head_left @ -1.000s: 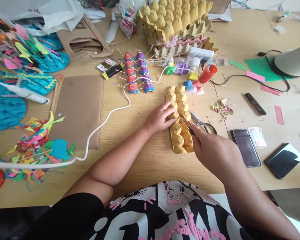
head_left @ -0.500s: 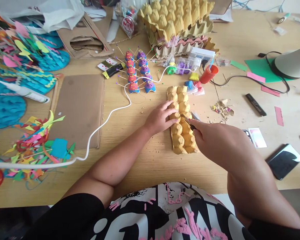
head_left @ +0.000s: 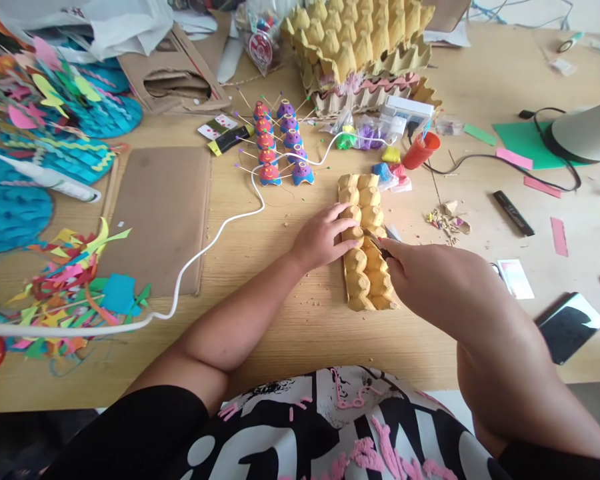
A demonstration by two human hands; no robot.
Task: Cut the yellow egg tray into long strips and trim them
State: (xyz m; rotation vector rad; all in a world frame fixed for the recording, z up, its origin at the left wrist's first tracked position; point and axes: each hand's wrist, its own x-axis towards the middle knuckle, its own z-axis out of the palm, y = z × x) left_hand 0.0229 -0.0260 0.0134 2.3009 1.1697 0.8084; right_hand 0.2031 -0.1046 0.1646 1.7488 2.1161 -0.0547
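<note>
A strip of yellow egg carton [head_left: 359,287], two rows of cups, lies lengthwise on the table before me. My left hand [head_left: 321,239] rests on its left side, fingers spread over the cups. In my right hand [head_left: 420,263], at the right edge of the strip, is a tool that looks like scissors [head_left: 377,245]. A dark blade reaches over the middle of the carton, and a grey blade-like part shows beyond my index finger. My fingers hide most of the handle.
Painted red and purple carton cups [head_left: 270,175] with pins stand beyond, crossed by a white cable [head_left: 225,222]. Stacked egg trays [head_left: 360,40] sit at the back. Paper scraps [head_left: 75,287] and cardboard [head_left: 157,220] lie left; a red cup [head_left: 421,151] and a phone [head_left: 570,327] lie right.
The whole view has shifted slightly. Both hands keep nearly the same place on the carton, and the tool stays at its middle.
</note>
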